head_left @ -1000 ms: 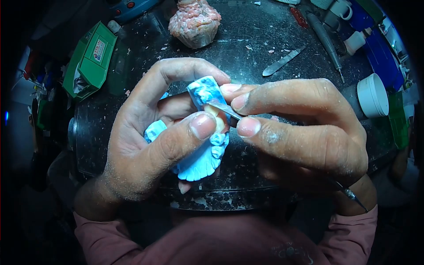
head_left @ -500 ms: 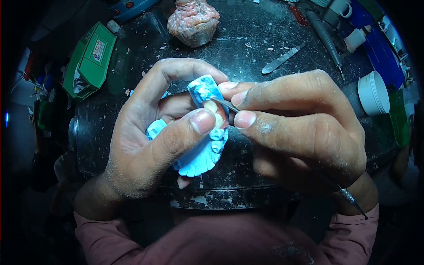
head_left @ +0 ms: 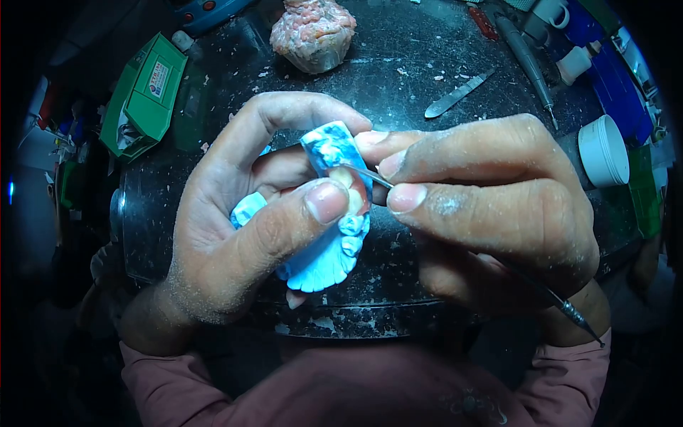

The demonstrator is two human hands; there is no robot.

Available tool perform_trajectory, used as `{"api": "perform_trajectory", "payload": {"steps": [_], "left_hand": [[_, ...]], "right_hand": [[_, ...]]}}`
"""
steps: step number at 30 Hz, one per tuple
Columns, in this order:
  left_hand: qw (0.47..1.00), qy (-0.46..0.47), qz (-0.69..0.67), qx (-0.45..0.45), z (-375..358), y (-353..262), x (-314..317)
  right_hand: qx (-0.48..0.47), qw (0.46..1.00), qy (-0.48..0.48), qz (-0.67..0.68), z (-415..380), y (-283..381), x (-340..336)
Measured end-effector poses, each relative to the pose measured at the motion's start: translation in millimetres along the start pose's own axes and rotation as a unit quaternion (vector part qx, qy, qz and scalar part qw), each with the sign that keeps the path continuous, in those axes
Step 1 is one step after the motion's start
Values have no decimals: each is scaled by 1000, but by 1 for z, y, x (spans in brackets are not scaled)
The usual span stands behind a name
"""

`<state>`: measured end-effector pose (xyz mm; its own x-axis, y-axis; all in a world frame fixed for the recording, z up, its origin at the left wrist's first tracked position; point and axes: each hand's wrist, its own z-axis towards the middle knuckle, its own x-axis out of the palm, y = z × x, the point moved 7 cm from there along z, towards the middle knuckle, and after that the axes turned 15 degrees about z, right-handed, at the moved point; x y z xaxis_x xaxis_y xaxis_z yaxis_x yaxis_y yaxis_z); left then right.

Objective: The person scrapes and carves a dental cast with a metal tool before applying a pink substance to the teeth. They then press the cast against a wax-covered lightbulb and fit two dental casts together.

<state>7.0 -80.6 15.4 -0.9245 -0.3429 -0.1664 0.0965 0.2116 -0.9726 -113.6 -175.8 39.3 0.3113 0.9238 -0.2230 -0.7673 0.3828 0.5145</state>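
my left hand (head_left: 235,235) is closed around the blue cast (head_left: 324,260), thumb pressed over the teeth, fingers curled behind it, holding it up over the near edge of the dark table (head_left: 398,78). my right hand (head_left: 491,206) pinches a thin metal tool (head_left: 366,176) between thumb and fingers, its tip touching the cast's top. the cast looks stiff, dusty and brittle, so i judge it best gripped by its thick base, not the teeth.

Dark round worktop (head_left: 398,92), littered with chips.
A pink lump (head_left: 311,32), metal spatula (head_left: 457,95), white jar (head_left: 603,151) and green box (head_left: 146,96) are being carried.
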Motion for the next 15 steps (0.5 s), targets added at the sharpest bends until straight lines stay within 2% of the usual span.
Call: {"api": "perform_trajectory", "payload": {"steps": [2,4,6,13,15], "left_hand": [[1000,11,1,-13,-1,3,1],[997,-8,41,68,0,2,-2],[995,-9,55,77,-1,0,-2],[990,-33,36,131,-1,2,3],[995,-19,13,102,-2,3,1]], "right_hand": [[21,999,35,-26,8,5,0],[41,995,68,-52,11,8,4],[74,995,34,-54,11,9,5],[77,996,-11,-46,10,10,0],[99,990,85,-53,12,6,0]]}}
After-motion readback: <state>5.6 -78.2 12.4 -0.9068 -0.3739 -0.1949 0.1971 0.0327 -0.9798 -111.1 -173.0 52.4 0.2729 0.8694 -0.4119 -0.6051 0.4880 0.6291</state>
